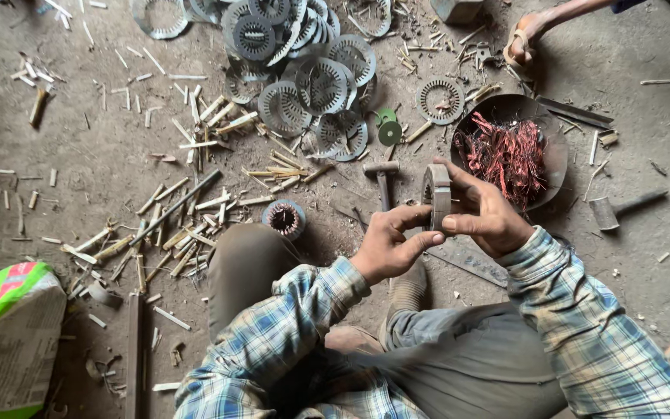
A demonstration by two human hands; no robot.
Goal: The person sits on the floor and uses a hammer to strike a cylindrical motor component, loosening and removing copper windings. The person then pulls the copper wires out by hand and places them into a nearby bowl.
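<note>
Stator core (436,194), a grey laminated steel ring, stands on edge above the person's lap, bore axis running left-right. Right hand (484,215) grasps it; left hand (388,242) pinches its near edge.

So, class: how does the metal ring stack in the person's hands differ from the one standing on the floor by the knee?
The held ring stack is gripped on edge by both hands, left hand and right hand; the floor ring stack stands alone, opening up. The floor one shows reddish wire inside; the held one shows none. Both are grey, round metal.
</note>
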